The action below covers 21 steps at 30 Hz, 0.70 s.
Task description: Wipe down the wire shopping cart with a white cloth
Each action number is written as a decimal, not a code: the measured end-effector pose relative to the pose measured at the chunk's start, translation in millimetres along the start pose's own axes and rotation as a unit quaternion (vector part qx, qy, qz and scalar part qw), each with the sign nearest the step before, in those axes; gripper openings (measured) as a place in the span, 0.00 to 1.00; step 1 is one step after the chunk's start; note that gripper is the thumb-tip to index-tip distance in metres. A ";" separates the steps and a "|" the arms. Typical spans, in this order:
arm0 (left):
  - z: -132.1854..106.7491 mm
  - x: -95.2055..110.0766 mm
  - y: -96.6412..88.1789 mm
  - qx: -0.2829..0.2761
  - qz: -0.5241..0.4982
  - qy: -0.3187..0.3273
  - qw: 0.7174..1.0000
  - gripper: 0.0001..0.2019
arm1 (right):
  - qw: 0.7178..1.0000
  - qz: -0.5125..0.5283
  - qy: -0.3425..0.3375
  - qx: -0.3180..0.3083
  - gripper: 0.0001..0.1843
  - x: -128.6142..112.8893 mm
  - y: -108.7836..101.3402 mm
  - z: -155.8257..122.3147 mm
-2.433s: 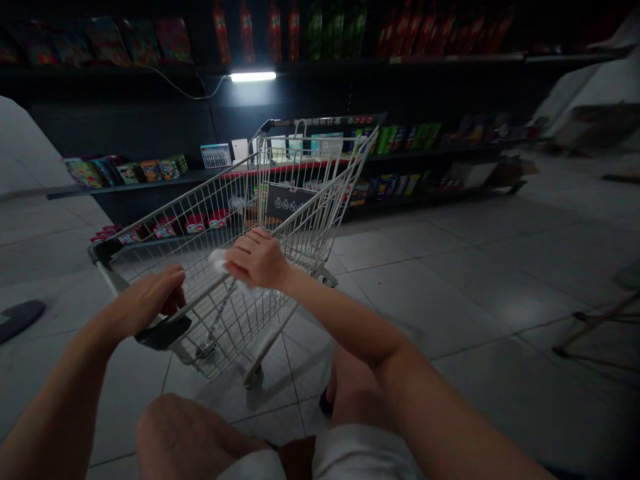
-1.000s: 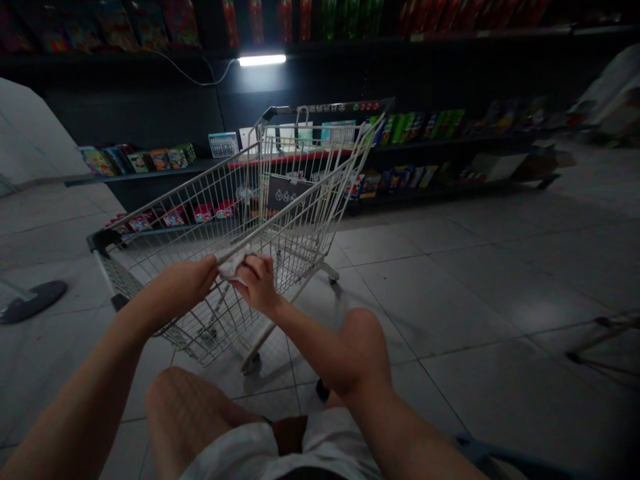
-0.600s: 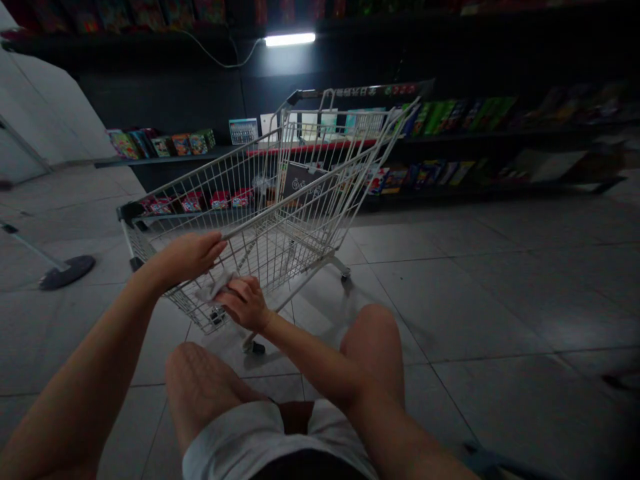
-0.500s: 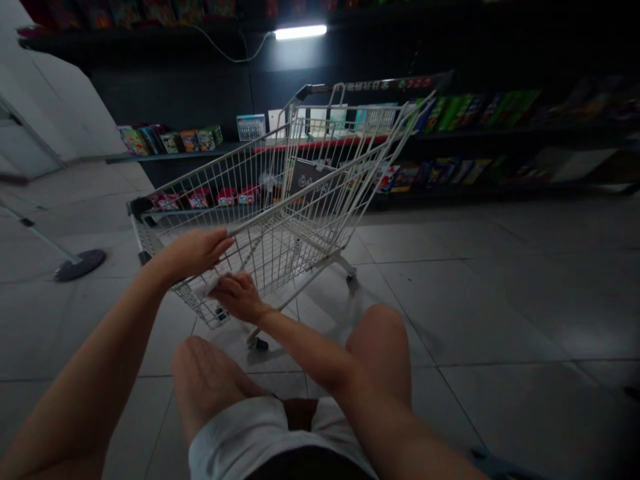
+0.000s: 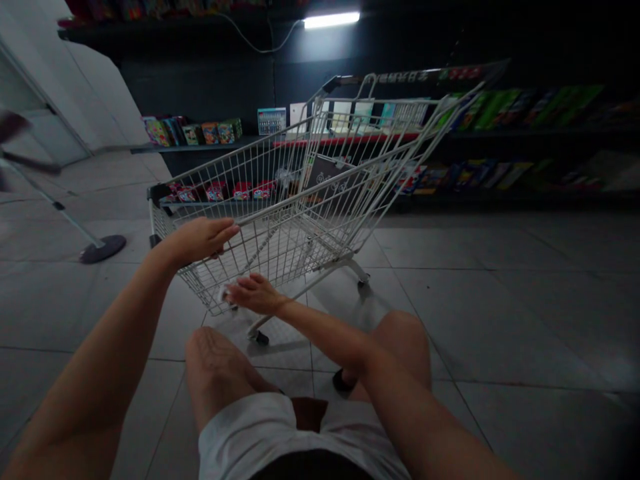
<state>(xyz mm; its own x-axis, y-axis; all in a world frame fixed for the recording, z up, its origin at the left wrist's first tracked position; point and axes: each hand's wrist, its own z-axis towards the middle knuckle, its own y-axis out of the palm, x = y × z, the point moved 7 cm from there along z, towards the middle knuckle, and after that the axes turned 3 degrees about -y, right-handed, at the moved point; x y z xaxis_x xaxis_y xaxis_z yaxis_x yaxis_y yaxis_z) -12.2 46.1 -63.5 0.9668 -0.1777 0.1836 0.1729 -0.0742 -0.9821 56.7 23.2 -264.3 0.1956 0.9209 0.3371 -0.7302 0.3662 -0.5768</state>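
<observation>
A wire shopping cart (image 5: 280, 240) stands before me, its handle toward the shelves at the upper right. My left hand (image 5: 203, 239) lies over the near top rim of its basket, fingers straight and thumb curled below, gripping the rim. Lower down, my right hand (image 5: 256, 293) presses a small white cloth (image 5: 223, 292) against the wires of the basket's near side. Most of the cloth is hidden behind the fingers. Inside the cart, the wires toward the handle end show no goods that I can make out.
Dark shelves (image 5: 200, 80) with boxes and books (image 5: 215, 132) run behind the cart, under a lit tube lamp (image 5: 331, 21). A stand with a round base (image 5: 103, 249) is at the left. My bent knees are close to the cart's near wheel (image 5: 261, 338). Grey tiles (image 5: 490, 313) cover the floor.
The view has turned a little left, so the cart and shelves sit farther right. My right hand has flattened somewhat, and less of the cloth shows. My left hand remains on the rim.
</observation>
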 end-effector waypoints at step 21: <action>2.0 -20.1 -5.2 0.037 -0.015 -0.130 0.991 0.14 | 0.970 -0.114 0.169 0.136 0.16 117.7 -139.6 78.0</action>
<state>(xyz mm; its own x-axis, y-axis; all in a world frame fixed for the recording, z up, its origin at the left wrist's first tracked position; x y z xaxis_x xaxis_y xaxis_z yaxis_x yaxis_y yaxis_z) -32.1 52.0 -62.2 0.9751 0.0825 0.2056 0.2065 -0.0018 -0.9785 130.6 70.0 -86.0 0.5410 0.8287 0.1436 -0.7798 0.5582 -0.2833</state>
